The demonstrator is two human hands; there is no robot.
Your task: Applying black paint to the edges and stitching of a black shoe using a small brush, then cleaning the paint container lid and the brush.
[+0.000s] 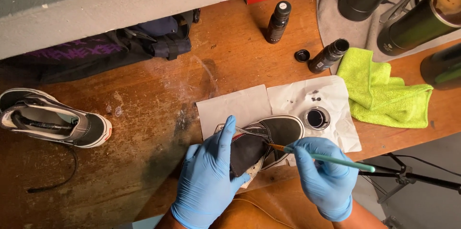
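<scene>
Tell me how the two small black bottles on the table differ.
The far bottle stands upright with its cap on. The near bottle lies on its side, open at the mouth, with a loose black cap beside it on the table. The near bottle also lies close to the green cloth, while the far bottle stands nearer the wall. Both are small, dark and slim.

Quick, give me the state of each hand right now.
Left hand: closed around the black sneaker, steadying it.
Right hand: closed on a green-handled paintbrush, tip at the sneaker.
</scene>
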